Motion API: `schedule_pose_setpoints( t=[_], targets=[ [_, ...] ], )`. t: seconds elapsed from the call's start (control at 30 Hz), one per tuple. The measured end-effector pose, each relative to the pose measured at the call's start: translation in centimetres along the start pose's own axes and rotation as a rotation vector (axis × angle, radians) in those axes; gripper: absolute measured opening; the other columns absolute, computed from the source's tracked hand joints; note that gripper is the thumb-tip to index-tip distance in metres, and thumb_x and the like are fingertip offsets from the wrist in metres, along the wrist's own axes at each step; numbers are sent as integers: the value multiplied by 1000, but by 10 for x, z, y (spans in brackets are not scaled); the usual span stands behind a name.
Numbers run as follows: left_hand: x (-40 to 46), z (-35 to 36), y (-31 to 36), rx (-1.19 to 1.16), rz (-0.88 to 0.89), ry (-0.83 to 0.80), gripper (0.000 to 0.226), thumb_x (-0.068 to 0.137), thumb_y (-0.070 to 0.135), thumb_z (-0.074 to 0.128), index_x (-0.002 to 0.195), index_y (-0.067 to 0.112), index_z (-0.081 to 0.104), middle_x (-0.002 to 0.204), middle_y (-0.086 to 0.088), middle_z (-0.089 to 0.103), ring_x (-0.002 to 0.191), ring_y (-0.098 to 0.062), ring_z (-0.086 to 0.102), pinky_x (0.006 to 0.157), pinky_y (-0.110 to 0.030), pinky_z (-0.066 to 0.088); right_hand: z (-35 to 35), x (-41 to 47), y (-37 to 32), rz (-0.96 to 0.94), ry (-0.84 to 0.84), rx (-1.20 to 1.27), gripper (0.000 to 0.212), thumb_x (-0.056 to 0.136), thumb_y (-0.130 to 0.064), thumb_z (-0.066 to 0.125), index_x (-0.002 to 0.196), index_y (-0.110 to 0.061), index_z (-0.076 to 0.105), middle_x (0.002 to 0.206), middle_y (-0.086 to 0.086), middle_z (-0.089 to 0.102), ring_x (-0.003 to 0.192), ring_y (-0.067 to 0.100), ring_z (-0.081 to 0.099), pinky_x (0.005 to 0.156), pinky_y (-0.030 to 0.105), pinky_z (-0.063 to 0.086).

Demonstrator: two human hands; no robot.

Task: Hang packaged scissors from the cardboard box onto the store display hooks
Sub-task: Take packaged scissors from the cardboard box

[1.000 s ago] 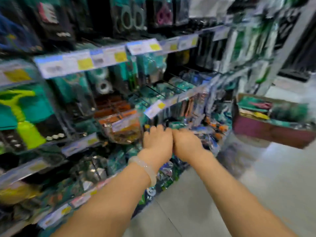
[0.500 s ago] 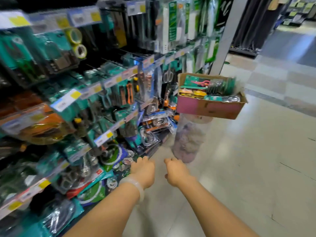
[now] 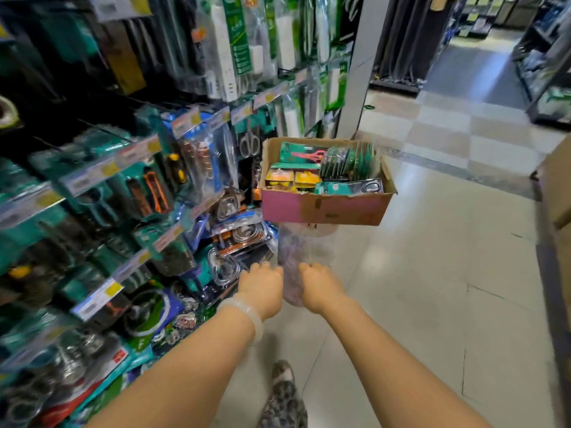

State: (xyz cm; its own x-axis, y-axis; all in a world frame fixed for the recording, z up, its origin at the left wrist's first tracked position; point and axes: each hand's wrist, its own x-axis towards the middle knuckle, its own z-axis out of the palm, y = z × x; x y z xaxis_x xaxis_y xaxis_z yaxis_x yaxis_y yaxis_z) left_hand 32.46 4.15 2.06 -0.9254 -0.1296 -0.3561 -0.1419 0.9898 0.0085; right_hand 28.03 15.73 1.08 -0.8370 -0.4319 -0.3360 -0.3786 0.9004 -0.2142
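Observation:
A cardboard box (image 3: 324,208) with a pink front stands on a clear plastic bin (image 3: 304,251) beside the display. Inside lie teal packs of scissors: one with pink scissors (image 3: 304,156) at the back, one with dark handles (image 3: 349,186) at the front. The hook display (image 3: 129,186) on the left carries teal and blue packaged tools; a pair of steel scissors (image 3: 249,142) hangs just left of the box. My left hand (image 3: 261,287) and my right hand (image 3: 319,285) reach forward side by side below the box, fingers loosely curled downward, holding nothing.
Yellow packs (image 3: 290,177) and a row of dark round packs (image 3: 349,159) also fill the box. Another cardboard carton (image 3: 556,193) stands at the right edge. My patterned shoe (image 3: 282,396) is on the pale tiled aisle floor (image 3: 432,288). A white pillar (image 3: 355,72) ends the display.
The view has swung right from the hooks toward the box. My hands, pressed together at the display a second ago, have come away, dropped lower and moved apart, empty.

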Motion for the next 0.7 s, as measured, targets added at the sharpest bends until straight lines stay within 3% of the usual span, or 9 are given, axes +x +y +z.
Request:
schedule_pose_setpoints(
  t=[0.4,0.7],
  targets=[
    [177,-102,-8,-120,-78,147,43,89,21,54,130,14,43,132,-8,45,124,-30,42,96,-42,39,-122,181,20,-150,97,-59,43,88,-11,53,130,-9,43,129,17,46,120,37,45,92,43,43],
    [250,-131,-18,-161,-196,48,43,93,21,52,133,13,39,141,-11,38,130,-32,35,102,-44,35,-165,284,31,-256,58,-97,43,91,-16,52,133,-9,44,128,17,46,120,37,46,94,41,42]
  ],
)
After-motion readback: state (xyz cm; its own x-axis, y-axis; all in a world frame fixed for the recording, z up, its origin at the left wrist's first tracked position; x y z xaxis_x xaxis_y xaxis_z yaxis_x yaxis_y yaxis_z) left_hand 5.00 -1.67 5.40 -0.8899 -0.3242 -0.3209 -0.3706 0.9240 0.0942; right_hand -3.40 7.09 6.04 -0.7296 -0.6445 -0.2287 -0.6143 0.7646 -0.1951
